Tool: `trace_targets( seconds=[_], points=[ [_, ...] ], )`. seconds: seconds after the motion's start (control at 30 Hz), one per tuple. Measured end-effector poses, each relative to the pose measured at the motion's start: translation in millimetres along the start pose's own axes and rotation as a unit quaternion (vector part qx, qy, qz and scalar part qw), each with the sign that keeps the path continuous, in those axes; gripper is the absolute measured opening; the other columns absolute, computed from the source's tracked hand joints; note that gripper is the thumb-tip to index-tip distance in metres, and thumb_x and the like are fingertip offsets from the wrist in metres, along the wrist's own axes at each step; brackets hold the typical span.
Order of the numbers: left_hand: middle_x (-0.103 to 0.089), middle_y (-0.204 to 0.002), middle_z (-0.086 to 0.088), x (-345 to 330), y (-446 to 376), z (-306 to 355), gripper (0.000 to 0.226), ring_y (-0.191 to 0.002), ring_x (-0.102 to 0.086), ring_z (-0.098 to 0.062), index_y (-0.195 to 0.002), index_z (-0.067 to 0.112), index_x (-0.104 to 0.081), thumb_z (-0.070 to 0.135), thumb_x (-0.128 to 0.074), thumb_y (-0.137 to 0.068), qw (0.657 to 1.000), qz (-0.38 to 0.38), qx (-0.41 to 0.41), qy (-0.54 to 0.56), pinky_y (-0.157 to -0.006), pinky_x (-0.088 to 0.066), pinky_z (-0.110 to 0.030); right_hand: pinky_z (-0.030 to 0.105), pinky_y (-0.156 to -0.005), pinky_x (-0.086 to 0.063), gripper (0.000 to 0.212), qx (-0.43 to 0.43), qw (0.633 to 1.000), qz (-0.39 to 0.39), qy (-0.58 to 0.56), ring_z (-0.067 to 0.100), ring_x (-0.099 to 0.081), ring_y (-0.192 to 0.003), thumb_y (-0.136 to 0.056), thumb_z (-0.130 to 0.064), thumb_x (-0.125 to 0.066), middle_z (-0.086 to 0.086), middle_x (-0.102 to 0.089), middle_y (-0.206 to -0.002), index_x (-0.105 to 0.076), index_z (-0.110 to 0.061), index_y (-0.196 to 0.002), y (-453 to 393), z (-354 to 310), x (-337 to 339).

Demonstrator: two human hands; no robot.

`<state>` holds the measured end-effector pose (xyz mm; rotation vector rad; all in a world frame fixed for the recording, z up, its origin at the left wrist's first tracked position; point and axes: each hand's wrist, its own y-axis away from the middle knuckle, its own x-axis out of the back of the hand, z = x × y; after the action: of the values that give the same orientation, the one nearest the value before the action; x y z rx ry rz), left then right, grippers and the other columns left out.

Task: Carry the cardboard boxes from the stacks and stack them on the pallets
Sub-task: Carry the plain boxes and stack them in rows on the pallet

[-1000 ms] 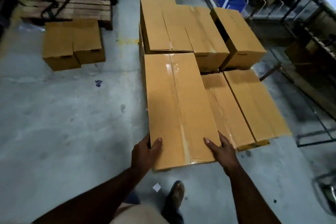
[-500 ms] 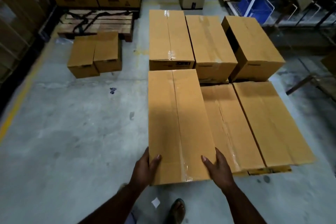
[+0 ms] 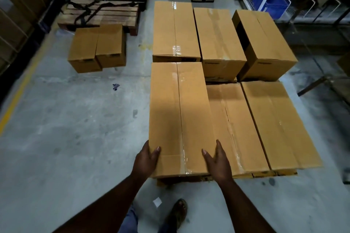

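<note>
**user1:** Near the front-left corner of the pallet (image 3: 284,173), that long cardboard box (image 3: 180,117) sits squarer now than a second ago, lined up with its neighbours.

**user2:** Yep, left hand (image 3: 145,159) and right hand (image 3: 217,159) both clasp its near end, thumbs on top. Looks basically placed, so probably time for the next box.

The single head-worn view looks forward and steeply down, close over the left hand (image 3: 146,161) and right hand (image 3: 217,161). Beyond the fingertips lie long brown taped cardboard boxes (image 3: 251,128); grey concrete floor (image 3: 75,128) spreads left.
</note>
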<state>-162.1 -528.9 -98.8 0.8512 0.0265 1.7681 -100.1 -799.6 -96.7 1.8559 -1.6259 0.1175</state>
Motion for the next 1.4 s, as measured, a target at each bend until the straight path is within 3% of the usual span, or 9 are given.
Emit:
trace_targets(
  seconds=[0.2, 0.57, 0.7, 0.8, 0.87, 0.93, 1.07, 1.33, 1.4],
  points=[
    [-0.057, -0.138, 0.004, -6.3, 17.9, -4.4, 0.092, -0.117, -0.063, -0.024, -0.157, 0.032, -0.027, 0.071, -0.067, -0.085, 0.997, -0.02, 0.024, 0.07, -0.098, -0.057, -0.041, 0.037, -0.117, -0.035, 0.1, 0.016, 1.0, 0.02, -0.001, 0.024, -0.028, -0.155, -0.091, -0.053, -0.073, 0.0, -0.025, -0.172, -0.012, -0.031, -0.167, 8.8, 1.9, -10.2],
    [-0.055, -0.144, -0.005, -11.0, 14.4, 5.9, 0.096, -0.122, -0.061, -0.031, -0.156, 0.024, -0.027, 0.071, -0.068, -0.082, 0.996, -0.034, 0.048, 0.063, -0.1, -0.056, -0.049, 0.041, -0.12, -0.033, 0.098, 0.006, 1.0, 0.001, 0.029, 0.028, -0.025, -0.157, -0.095, -0.049, -0.072, 0.004, -0.022, -0.172, -0.011, -0.025, -0.168, -5.0, -1.1, -1.8],
    [-0.056, -0.144, -0.007, -13.6, 26.6, 9.5, 0.084, -0.124, -0.06, -0.031, -0.154, 0.019, -0.035, 0.057, -0.071, -0.089, 0.996, -0.011, 0.053, 0.075, -0.102, -0.054, -0.046, 0.041, -0.119, -0.034, 0.095, 0.001, 0.996, 0.019, 0.086, 0.03, -0.028, -0.156, -0.096, -0.051, -0.068, 0.007, -0.023, -0.172, -0.012, -0.022, -0.167, -2.6, 0.2, -4.4],
    [-0.06, -0.144, -0.009, -6.7, 25.1, 19.2, 0.071, -0.125, -0.061, -0.032, -0.151, 0.015, -0.043, 0.051, -0.067, -0.095, 0.996, 0.024, 0.057, 0.068, -0.101, -0.052, -0.043, 0.044, -0.12, -0.034, 0.078, 0.107, 0.961, 0.109, 0.229, 0.028, -0.033, -0.153, -0.099, -0.046, -0.065, 0.007, -0.033, -0.168, -0.028, -0.02, -0.162, 6.6, -18.7, -9.1],
    [-0.06, -0.145, -0.011, 4.6, 20.5, 21.8, 0.064, -0.128, -0.061, -0.031, -0.151, 0.013, -0.046, 0.046, -0.065, -0.099, 0.995, 0.05, 0.041, 0.074, -0.103, -0.052, -0.042, 0.046, -0.118, -0.039, 0.06, 0.238, 0.933, 0.151, 0.224, 0.025, -0.043, -0.145, -0.099, -0.03, -0.069, 0.007, -0.051, -0.156, -0.045, -0.018, -0.153, 15.6, -39.6, -21.5],
    [-0.061, -0.144, -0.01, 22.7, 14.9, 21.4, 0.057, -0.127, -0.062, -0.027, -0.148, 0.011, -0.051, 0.039, -0.065, -0.101, 0.994, 0.07, 0.024, 0.077, -0.103, -0.051, -0.037, 0.046, -0.113, -0.046, 0.049, 0.302, 0.931, 0.117, 0.169, 0.022, -0.051, -0.135, -0.098, -0.019, -0.069, 0.006, -0.061, -0.144, -0.056, -0.016, -0.145, 22.7, -63.0, -40.8],
    [-0.071, -0.121, -0.001, 73.6, 5.8, 10.2, 0.034, -0.114, -0.066, -0.018, -0.131, 0.012, -0.066, 0.027, -0.068, -0.1, 0.989, 0.108, 0.005, 0.104, -0.098, -0.05, -0.03, 0.036, -0.099, -0.056, 0.038, 0.272, 0.962, -0.003, 0.035, 0.012, -0.061, -0.119, -0.102, -0.018, -0.062, -0.003, -0.062, -0.136, -0.06, -0.02, -0.14, 26.8, -113.7, -88.2],
    [-0.078, -0.102, -0.002, 213.7, -33.0, -55.5, 0.016, -0.098, -0.074, -0.019, -0.105, 0.022, -0.073, 0.01, -0.064, -0.099, 0.962, 0.145, 0.027, 0.23, -0.097, -0.056, -0.037, 0.009, -0.088, -0.049, 0.029, 0.254, 0.966, -0.05, -0.02, -0.012, -0.064, -0.101, -0.1, -0.01, -0.062, 0.0, -0.073, -0.122, -0.07, -0.013, -0.128, 13.8, -215.7, -235.9],
    [-0.079, -0.1, -0.002, 257.1, -47.5, -81.9, 0.021, -0.097, -0.075, -0.021, -0.099, 0.026, -0.073, 0.008, -0.063, -0.099, 0.956, 0.153, 0.032, 0.249, -0.095, -0.056, -0.036, 0.012, -0.087, -0.051, 0.026, 0.247, 0.966, -0.064, -0.033, -0.009, -0.066, -0.102, -0.1, -0.008, -0.061, -0.002, -0.074, -0.117, -0.072, -0.013, -0.123, 10.5, -239.5, -283.2]
  ],
)
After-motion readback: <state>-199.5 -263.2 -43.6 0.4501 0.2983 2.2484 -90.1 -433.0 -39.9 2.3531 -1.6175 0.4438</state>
